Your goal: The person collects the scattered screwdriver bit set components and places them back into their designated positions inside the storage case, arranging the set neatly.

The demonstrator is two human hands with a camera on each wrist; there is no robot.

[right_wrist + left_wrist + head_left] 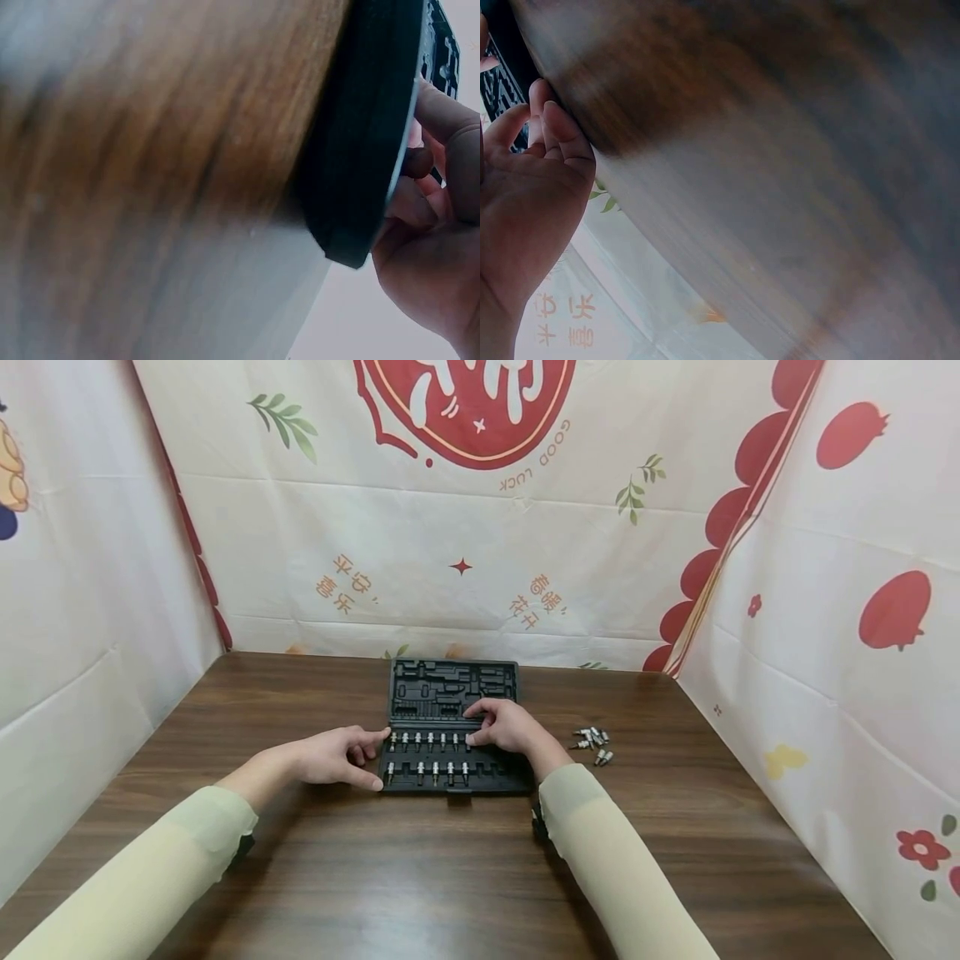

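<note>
A black plastic case (459, 783) lies open on the table, with short metal socket bits (431, 742) standing in two rows in its near half. My left hand (330, 756) is at the case's left edge. Its thumb touches the near corner and its index finger the edge farther back, the other fingers bent. Over the right part of the case, my right hand (510, 727) puts its thumb on the last socket bit (468, 747) of the far row. The index finger reaches toward the hinge, apart from the thumb. In the right wrist view the case side (367, 142) partly hides the fingers.
A loose pile of metal socket bits (591, 737) lies on the wooden table (420, 877) to the right of the case. The lid (454, 681) leans back with moulded recesses. Printed cloth (465, 527) hangs behind and at both sides.
</note>
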